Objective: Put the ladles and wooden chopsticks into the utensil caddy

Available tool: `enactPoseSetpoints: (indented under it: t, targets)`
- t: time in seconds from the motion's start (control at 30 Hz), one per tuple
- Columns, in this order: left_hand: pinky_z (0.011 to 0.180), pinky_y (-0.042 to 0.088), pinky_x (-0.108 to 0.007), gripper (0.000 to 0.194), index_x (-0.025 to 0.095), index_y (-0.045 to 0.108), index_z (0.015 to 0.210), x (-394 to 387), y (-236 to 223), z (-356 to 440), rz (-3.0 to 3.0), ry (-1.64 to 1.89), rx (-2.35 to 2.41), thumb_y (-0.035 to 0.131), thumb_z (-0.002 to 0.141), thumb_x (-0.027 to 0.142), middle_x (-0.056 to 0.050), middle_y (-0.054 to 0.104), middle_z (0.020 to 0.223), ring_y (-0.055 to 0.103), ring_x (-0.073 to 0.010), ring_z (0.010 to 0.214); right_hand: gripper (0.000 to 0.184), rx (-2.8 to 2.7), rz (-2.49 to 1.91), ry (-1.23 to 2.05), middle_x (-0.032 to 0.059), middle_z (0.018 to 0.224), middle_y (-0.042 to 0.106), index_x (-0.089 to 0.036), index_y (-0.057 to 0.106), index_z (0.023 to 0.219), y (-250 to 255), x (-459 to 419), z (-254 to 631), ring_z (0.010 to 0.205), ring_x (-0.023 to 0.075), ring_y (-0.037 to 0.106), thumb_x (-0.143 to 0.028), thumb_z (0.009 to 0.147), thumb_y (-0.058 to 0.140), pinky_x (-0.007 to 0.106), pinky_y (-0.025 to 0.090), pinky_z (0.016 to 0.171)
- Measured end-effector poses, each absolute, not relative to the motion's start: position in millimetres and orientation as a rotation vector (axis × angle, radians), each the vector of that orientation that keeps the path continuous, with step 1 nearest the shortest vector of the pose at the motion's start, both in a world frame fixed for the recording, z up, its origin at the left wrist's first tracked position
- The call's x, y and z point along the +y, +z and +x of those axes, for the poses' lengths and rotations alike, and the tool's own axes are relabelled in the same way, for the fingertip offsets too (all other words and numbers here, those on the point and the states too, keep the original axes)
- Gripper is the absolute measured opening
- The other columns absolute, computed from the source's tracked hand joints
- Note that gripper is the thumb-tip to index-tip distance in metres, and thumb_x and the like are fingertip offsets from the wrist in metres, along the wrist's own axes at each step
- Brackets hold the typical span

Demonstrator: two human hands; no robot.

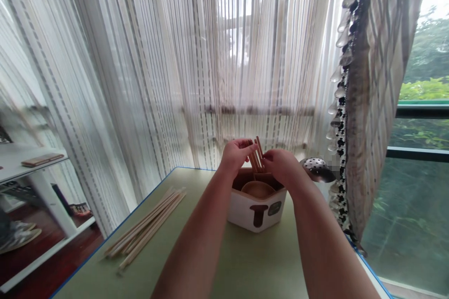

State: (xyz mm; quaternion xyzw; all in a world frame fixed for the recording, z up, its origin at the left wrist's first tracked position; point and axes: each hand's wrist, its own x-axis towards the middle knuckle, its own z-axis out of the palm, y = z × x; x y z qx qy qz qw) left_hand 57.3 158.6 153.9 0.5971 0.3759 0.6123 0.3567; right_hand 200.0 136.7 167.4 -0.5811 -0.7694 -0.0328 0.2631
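Observation:
Both my hands meet above a white utensil holder point(256, 212) with brown mushroom marks at the far side of the green table point(252, 261). My left hand point(236, 153) and my right hand point(282, 164) are each closed on a few wooden chopsticks point(257, 156) that stand upright in the holder. A wooden spoon bowl point(258, 189) lies inside the holder just below my hands.
A loose bundle of long wooden chopsticks point(147, 226) lies on the table's left side near its blue edge. A perforated metal ladle point(316, 169) sits behind the holder at the right. Sheer striped curtains hang close behind; a white shelf point(31, 163) stands at left.

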Motion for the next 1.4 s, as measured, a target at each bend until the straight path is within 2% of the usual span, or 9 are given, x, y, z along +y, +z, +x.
enactPoseSetpoints:
  t: [0.2, 0.37, 0.43, 0.63, 0.77, 0.9, 1.1, 1.27, 1.4]
  targets:
    - [0.052, 0.042, -0.025, 0.06, 0.014, 0.065, 0.092, 133, 169, 48, 1.652, 1.731, 1.641, 0.056, 0.064, 0.067, -0.007, 0.066, 0.071, 0.059, -0.0138, 0.055, 0.025, -2.02, -1.601, -0.251, 0.0112, 0.073, 0.069, -0.016, 0.07, 0.074, 176, 125, 202, 0.07, 0.0215, 0.061, -0.03, 0.076, 0.05, 0.028, 0.035, 0.059]
    - [0.064, 0.045, -0.029, 0.053, 0.017, 0.065, 0.092, 103, 172, 39, 1.684, 1.804, 1.825, 0.046, 0.075, 0.063, -0.008, 0.068, 0.077, 0.064, -0.0184, 0.073, 0.027, -1.974, -1.398, -0.162, 0.0065, 0.069, 0.069, -0.02, 0.071, 0.079, 190, 99, 191, 0.064, 0.0211, 0.062, -0.039, 0.075, 0.052, 0.028, 0.038, 0.056]
    - [0.07, 0.045, -0.031, 0.052, 0.017, 0.065, 0.098, 95, 167, 27, 1.682, 1.796, 1.918, 0.046, 0.077, 0.061, -0.008, 0.069, 0.079, 0.064, -0.0205, 0.079, 0.027, -1.916, -1.291, -0.083, 0.0051, 0.068, 0.069, -0.021, 0.071, 0.082, 192, 90, 181, 0.065, 0.0215, 0.063, -0.041, 0.074, 0.054, 0.028, 0.04, 0.056]
    - [0.078, 0.045, -0.034, 0.049, 0.017, 0.058, 0.112, 70, 128, -41, 1.611, 1.755, 2.194, 0.047, 0.08, 0.053, -0.008, 0.07, 0.085, 0.063, -0.023, 0.087, 0.026, -1.878, -0.984, 0.212, 0.0045, 0.076, 0.071, -0.022, 0.071, 0.083, 180, 75, 141, 0.071, 0.0222, 0.066, -0.042, 0.071, 0.06, 0.03, 0.048, 0.063]
    - [0.077, 0.046, -0.03, 0.04, 0.018, 0.06, 0.105, 58, 82, -87, 1.511, 1.745, 2.264, 0.042, 0.085, 0.047, -0.006, 0.069, 0.086, 0.063, -0.019, 0.081, 0.031, -1.844, -0.837, 0.567, 0.007, 0.085, 0.071, -0.02, 0.069, 0.09, 151, 65, 98, 0.08, 0.0235, 0.066, -0.042, 0.07, 0.061, 0.032, 0.05, 0.07]
    - [0.075, 0.046, -0.028, 0.032, 0.018, 0.061, 0.102, 51, 42, -116, 1.46, 1.703, 2.332, 0.046, 0.084, 0.04, -0.006, 0.069, 0.091, 0.063, -0.0162, 0.075, 0.032, -1.828, -0.824, 0.809, 0.0094, 0.088, 0.07, -0.017, 0.067, 0.092, 85, 61, 53, 0.082, 0.0238, 0.065, -0.041, 0.073, 0.056, 0.035, 0.049, 0.075]
    - [0.077, 0.045, -0.029, 0.026, 0.02, 0.062, 0.1, 50, 23, -123, 1.405, 1.518, 2.484, 0.046, 0.084, 0.034, -0.006, 0.068, 0.094, 0.061, -0.0181, 0.086, 0.032, -1.845, -0.96, 1.092, 0.0089, 0.091, 0.07, -0.017, 0.065, 0.093, -5, 84, 26, 0.083, 0.0224, 0.065, -0.037, 0.07, 0.056, 0.034, 0.051, 0.074]
    - [0.079, 0.045, -0.03, 0.025, 0.02, 0.063, 0.098, 51, 17, -116, 1.605, 1.27, 2.536, 0.046, 0.083, 0.032, -0.008, 0.065, 0.097, 0.059, -0.0204, 0.09, 0.032, -1.749, -0.978, 1.218, 0.0078, 0.088, 0.069, -0.017, 0.063, 0.094, -7, 90, 28, 0.074, 0.0188, 0.066, -0.036, 0.07, 0.058, 0.031, 0.052, 0.069]
    - [0.081, 0.045, -0.032, 0.027, 0.018, 0.062, 0.102, 47, 16, -115, 1.673, 1.107, 2.568, 0.048, 0.081, 0.027, -0.011, 0.064, 0.1, 0.058, -0.0224, 0.094, 0.029, -1.709, -0.958, 1.233, 0.0071, 0.087, 0.069, -0.017, 0.063, 0.094, -1, 84, 28, 0.077, 0.0191, 0.066, -0.034, 0.071, 0.059, 0.031, 0.053, 0.071]
